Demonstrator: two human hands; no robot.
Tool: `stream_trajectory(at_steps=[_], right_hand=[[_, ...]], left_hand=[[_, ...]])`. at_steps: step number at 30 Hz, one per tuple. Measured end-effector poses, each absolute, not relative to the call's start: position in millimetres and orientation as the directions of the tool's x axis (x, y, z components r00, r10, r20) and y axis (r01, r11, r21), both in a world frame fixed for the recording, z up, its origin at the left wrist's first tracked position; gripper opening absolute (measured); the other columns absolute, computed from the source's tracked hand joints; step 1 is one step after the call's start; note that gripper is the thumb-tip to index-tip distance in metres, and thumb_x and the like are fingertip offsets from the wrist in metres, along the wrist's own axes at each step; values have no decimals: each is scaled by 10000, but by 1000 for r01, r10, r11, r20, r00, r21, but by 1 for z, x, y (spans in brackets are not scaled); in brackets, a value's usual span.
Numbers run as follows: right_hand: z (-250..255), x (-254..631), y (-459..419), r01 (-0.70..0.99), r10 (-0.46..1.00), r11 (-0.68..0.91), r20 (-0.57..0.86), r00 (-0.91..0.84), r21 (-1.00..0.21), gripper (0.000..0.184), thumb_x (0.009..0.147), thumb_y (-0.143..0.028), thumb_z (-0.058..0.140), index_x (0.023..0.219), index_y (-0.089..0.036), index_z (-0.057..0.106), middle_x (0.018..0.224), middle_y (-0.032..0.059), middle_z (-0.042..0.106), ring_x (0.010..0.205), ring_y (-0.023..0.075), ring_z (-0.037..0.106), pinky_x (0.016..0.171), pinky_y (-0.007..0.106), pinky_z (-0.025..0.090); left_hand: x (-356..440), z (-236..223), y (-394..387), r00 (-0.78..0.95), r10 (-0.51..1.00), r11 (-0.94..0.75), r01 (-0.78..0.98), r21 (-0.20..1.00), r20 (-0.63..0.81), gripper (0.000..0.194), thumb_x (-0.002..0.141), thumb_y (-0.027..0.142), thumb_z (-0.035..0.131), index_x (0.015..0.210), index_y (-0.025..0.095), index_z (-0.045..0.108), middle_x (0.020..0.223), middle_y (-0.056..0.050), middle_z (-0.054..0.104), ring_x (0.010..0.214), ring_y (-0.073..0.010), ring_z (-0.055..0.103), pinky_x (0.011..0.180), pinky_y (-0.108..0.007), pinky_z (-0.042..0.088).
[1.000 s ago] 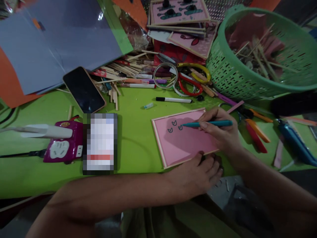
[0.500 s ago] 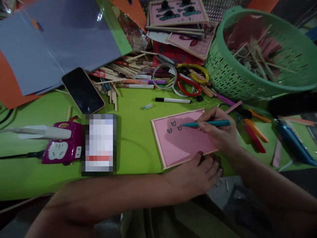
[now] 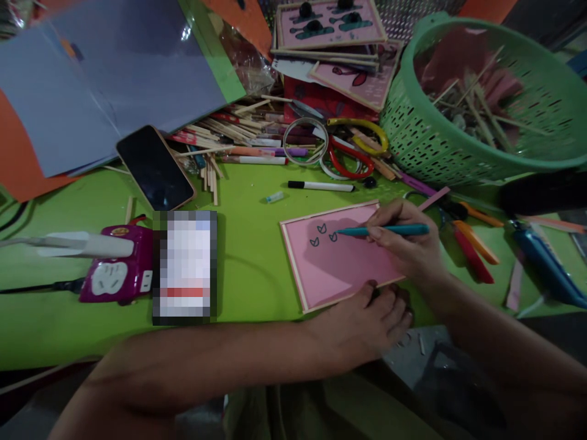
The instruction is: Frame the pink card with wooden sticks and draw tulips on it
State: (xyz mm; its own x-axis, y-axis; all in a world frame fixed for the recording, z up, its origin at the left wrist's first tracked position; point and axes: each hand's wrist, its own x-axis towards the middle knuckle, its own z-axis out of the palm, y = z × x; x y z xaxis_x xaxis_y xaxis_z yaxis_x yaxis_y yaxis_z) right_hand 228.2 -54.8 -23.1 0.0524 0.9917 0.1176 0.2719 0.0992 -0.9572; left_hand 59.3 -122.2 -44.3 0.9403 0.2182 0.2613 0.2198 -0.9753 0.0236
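My right hand [image 3: 408, 244] grips a teal marker [image 3: 389, 230], its tip at one of the small outlined shapes on a pink card [image 3: 343, 275]. Three such dark shapes [image 3: 321, 228] show in the card's upper left part. Thin wooden sticks edge the card, which lies flat on the green table [image 3: 252, 244]. Along the card's near edge rests my left hand [image 3: 376, 318], fingers stretched out and slightly bent, with nothing visible in them. My right hand and its shadow cover the card's right side.
Left stand a blurred-screen phone [image 3: 190, 263], a purple power socket [image 3: 123, 250] and a dark phone [image 3: 156, 168]. Behind the card lie a black-capped marker [image 3: 321, 186], tape rings [image 3: 305, 140] and loose sticks [image 3: 238, 125]. A green basket [image 3: 426, 140] and pliers [image 3: 472, 250] are right.
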Motion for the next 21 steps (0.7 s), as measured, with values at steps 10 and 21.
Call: stream_trajectory(at_steps=[10,21], right_hand=[[-19,224,-55,276,995,79,92,33,-958,183,780,-291,840,773,-268,658,711,-17,665,605,148,567,538,279,461],[-18,223,-56,298,998,47,60,35,-953,216,790,-339,852,774,-268,648,721,2,661,628,167,566,564,310,458]], left_hand=[[60,-47,-124,941,208,-977,213,13,267,456,1074,203,457,1503,134,593,1529,-180,603,1341,-281,581,1143,-493,387],[58,-42,-121,947,206,-978,208,18,246,461,1088,187,405,1509,133,585,1538,-183,599,1359,-267,586,1140,-481,398]])
